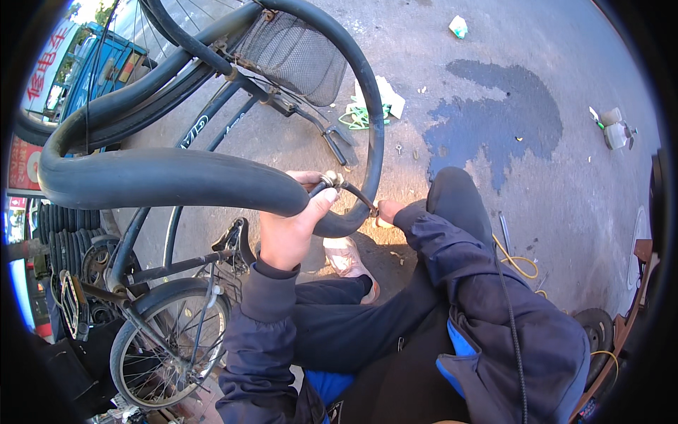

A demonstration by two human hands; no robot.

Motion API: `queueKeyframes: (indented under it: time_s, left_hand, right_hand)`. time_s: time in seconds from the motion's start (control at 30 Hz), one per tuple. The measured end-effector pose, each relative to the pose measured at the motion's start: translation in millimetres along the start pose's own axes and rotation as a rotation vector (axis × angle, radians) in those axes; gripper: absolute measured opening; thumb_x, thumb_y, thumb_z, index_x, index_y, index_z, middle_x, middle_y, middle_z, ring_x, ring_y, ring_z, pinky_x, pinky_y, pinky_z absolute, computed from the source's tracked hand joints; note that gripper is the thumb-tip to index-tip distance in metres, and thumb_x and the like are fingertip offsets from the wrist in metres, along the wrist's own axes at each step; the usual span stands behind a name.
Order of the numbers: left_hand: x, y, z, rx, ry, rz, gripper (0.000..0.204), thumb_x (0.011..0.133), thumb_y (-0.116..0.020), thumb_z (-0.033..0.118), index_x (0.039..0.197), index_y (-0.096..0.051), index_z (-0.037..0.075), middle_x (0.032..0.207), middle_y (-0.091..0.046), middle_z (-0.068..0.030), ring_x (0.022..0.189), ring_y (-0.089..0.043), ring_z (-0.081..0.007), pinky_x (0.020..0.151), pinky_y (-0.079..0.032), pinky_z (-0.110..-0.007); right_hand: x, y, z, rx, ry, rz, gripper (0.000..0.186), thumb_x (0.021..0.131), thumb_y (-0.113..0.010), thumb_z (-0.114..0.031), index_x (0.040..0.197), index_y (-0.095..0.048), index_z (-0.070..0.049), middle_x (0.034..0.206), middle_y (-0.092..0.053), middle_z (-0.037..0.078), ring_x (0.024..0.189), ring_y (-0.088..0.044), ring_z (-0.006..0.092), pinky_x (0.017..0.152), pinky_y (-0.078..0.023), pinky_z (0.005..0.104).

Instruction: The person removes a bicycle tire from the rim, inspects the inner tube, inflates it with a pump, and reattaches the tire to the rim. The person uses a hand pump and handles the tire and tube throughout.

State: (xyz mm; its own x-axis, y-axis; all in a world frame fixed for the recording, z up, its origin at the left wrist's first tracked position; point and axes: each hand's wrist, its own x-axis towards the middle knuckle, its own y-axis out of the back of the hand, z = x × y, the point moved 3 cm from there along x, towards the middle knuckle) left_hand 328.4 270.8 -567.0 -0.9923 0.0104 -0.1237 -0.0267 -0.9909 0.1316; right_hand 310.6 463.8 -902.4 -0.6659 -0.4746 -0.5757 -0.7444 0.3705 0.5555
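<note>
Head view: tube [169,178] above stained pavement [586,212]

Sunlit pavement [586,63] bears a dark stain [526,106], with perhaps a blue truck [120,54] beyond.

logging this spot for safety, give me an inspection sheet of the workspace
Surface: grey ground with a dark, wet-looking patch
Job's things: swollen black inner tube; metal fitting; thin dark piece
Clutter: white-and-green litter, white sheet, pale container
Hands: left hand holds the tube beside the fitting; right hand at the thin piece's end, grip unclear
Cables: yellow cord on the ground; black cord over the right sleeve
Surroundings: bicycle, blue vehicle
</note>
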Motion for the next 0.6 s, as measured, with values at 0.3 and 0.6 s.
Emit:
queueKeyframes:
  time_s: [0.3, 0.6]
  left_hand:
    - [-1.9, -0.2, 5.6, -0.114, 0.000, 0.059, 0.033, 0.088, -0.077, 0.004, 0.116, -0.066, -0.006, 0.109, -0.072, -0.0140, 0.100, -0.069, -0.0182, 0.089, -0.055, -0.032]
    - [-0.2, 4.3, -3.5, 0.069, 0.001, -0.012, 0.031, 0.093, -0.066, 0.000, 0.121, -0.060, -0.010, 0.111, -0.071, -0.0187, 0.101, -0.072, -0.0240, 0.092, -0.058, -0.036]
  right_hand:
    - [-2.6, -2.5, 1.7, -0.131, -0.114, -0.022, 0.033, 0.077, -0.068, -0.021, 0.102, -0.076, -0.003, 0.098, -0.074, 0.025, 0.097, -0.072, 0.0414, 0.080, -0.057, 0.0478]
    - [-2.8, 54.7, -18.5, 0.064, 0.060, 0.129, 0.035, 0.078, -0.074, -0.025, 0.098, -0.071, 0.003, 0.102, -0.074, 0.023, 0.097, -0.072, 0.0357, 0.082, -0.055, 0.0431]
